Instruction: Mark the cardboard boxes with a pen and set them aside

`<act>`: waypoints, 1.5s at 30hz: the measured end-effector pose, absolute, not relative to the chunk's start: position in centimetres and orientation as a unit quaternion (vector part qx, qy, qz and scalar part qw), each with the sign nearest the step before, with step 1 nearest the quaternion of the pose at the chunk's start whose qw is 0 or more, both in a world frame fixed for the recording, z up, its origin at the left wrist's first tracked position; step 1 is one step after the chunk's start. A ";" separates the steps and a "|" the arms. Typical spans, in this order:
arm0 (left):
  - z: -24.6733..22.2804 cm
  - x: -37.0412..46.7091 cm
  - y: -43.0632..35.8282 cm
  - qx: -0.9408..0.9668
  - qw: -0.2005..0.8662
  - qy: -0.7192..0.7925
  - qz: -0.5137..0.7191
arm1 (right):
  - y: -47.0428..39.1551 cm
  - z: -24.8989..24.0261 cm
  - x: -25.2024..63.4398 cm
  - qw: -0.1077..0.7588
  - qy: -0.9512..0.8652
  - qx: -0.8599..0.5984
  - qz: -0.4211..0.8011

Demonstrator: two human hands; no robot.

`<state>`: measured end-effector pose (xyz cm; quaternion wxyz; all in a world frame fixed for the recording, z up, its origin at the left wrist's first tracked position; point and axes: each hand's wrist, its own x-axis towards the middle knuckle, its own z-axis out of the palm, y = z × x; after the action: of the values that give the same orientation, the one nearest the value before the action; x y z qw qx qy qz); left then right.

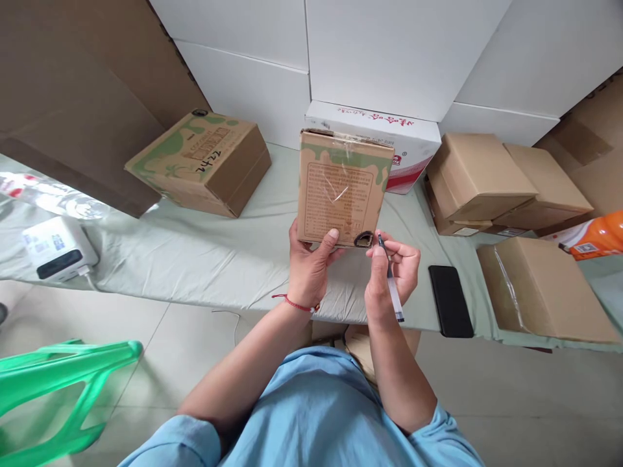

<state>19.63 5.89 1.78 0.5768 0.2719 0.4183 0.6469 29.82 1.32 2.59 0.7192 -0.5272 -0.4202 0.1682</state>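
A brown cardboard box (335,194) with green drip print and a panel of small text is tilted up in front of me. My left hand (311,263) grips its lower edge, thumb on the printed face. Near the box's lower right corner is a dark ring mark (363,239). Beside that corner, my right hand (393,266) is closed around a pen (393,288) with a clear barrel and dark tip end. The tip points up at the corner; whether it touches the cardboard I cannot tell.
A similar box (195,162) marked 2422 stands left. Behind is a white carton (413,133); plain boxes (481,175) stand right. A black phone (450,301) lies near the table edge. Left are a white power bank (61,246), plastic bottles (82,206) and a green stool (63,376).
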 end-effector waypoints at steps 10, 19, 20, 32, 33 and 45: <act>1.9 19.5 5.7 0.277 0.574 0.428 0.641 | 1.1 2.8 28.9 0.718 -0.424 -0.528 0.162; 2.1 19.3 5.7 0.272 0.580 0.423 0.641 | 1.2 2.0 28.7 0.704 -0.428 -0.546 0.155; 2.1 19.3 5.7 0.276 0.580 0.422 0.640 | 1.3 2.0 28.7 0.703 -0.427 -0.548 0.153; 1.9 19.0 5.8 0.288 0.584 0.419 0.633 | 1.3 1.4 29.2 0.666 -0.490 -0.557 0.071; 1.9 19.0 5.8 0.290 0.584 0.419 0.633 | 1.3 1.3 29.3 0.664 -0.498 -0.554 0.065; 1.9 19.0 5.9 0.283 0.583 0.422 0.634 | 1.2 1.2 29.6 0.625 -0.543 -0.558 0.044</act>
<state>19.01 5.87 1.93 0.5827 0.2834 0.4216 0.6344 29.61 1.17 1.23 0.6253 -0.5584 -0.5433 0.0444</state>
